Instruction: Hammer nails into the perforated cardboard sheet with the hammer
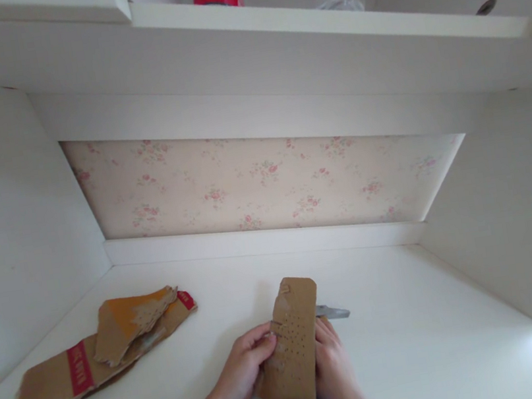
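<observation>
**Pokes and slips could happen around the holey card**

On the left of the white desk (417, 343), near its left edge, lies a loose pile of torn cardboard (50, 378) with red and orange parts. The top piece sits crooked, so a bump from an arm could slide it off the pile.

Next comes the left hand (250, 356). Its grip is closed on the left side of the holey cardboard piece (296, 355), with the thumb in front. That piece is held up tilted over the middle of the desk, far from the back edge. Thin dark bits (275, 323) poke out by the thumb, and they could prick it if the hand slips. The card has lots of little holes, so it might bend or rip there if squeezed hard.

The right hand (332, 356) is at the card's right side, with its fingers partly hidden. I can't tell just what its grip has hold of. A grey flat tool (335, 311) sticks out right by those fingers, pointing toward the right edge. If it is sharp, a slip could cut a finger.
</observation>
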A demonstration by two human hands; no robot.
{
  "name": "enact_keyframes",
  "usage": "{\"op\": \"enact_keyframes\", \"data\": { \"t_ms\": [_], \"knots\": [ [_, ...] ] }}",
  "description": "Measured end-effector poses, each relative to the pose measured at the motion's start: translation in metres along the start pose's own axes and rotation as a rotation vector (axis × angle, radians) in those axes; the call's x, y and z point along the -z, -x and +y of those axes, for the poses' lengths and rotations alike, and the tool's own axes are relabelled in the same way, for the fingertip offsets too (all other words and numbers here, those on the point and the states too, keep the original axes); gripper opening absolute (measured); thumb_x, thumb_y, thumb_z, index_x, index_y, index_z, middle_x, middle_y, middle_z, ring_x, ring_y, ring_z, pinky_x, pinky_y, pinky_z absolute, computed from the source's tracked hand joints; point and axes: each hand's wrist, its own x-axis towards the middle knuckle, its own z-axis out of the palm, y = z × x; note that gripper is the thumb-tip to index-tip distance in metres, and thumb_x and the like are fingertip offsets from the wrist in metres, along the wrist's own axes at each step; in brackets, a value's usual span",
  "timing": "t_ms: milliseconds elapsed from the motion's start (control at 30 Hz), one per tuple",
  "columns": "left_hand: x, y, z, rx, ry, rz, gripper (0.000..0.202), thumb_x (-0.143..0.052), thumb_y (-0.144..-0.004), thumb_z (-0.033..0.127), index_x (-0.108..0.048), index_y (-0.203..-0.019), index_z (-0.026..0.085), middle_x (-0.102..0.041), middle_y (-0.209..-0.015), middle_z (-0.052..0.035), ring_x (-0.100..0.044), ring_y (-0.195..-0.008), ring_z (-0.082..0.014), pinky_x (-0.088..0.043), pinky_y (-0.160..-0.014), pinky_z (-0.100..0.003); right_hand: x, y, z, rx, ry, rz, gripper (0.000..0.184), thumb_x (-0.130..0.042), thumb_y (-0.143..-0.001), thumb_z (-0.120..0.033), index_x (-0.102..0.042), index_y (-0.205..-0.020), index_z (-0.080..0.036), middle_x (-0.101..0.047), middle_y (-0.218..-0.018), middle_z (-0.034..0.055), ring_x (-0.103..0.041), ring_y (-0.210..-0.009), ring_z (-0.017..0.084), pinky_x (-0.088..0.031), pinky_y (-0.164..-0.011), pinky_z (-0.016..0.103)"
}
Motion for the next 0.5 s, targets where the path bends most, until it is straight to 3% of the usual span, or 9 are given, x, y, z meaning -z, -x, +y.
{"op": "enact_keyframes", "data": {
  "t_ms": [200,367,500],
  "knots": [
    [0.0009,-0.0002,-0.0011,0.001,-0.027,0.0,0.035,-0.074,-0.08,0.032,-0.074,-0.11,0.015,-0.076,-0.104,-0.0119,-0.069,-0.095,-0.0266,-0.047,-0.086,-0.033,0.0014,-0.0005,-0.0009,0.024,-0.036,0.024,0.021,-0.059,-0.083,-0.01,-0.075,-0.088,-0.023,-0.073,-0.085,0.0085,-0.063,-0.089,0.028,-0.052,-0.08,0.047],
    [0.0024,-0.002,-0.0061,-0.018,-0.006,-0.012,0.035,-0.075,-0.079,0.035,-0.075,-0.108,0.014,-0.076,-0.101,-0.0111,-0.069,-0.092,-0.0252,-0.047,-0.084,-0.031,0.0011,-0.0001,-0.0024,-0.077,-0.142,-0.014,0.024,-0.057,-0.083,-0.012,-0.075,-0.095,-0.021,-0.075,-0.093,0.0106,-0.063,-0.093,0.031,-0.051,-0.083,0.049],
    [0.0033,-0.0011,-0.0038,-0.005,-0.067,-0.015,0.038,-0.074,-0.08,0.037,-0.074,-0.111,0.015,-0.076,-0.104,-0.011,-0.068,-0.096,-0.0265,-0.046,-0.088,-0.034,0.0028,-0.0023,-0.0023,-0.243,-0.335,-0.066,0.022,-0.054,-0.085,-0.018,-0.076,-0.082,-0.02,-0.076,-0.087,0.0119,-0.064,-0.086,0.03,-0.051,-0.08,0.047]
  ]
}}
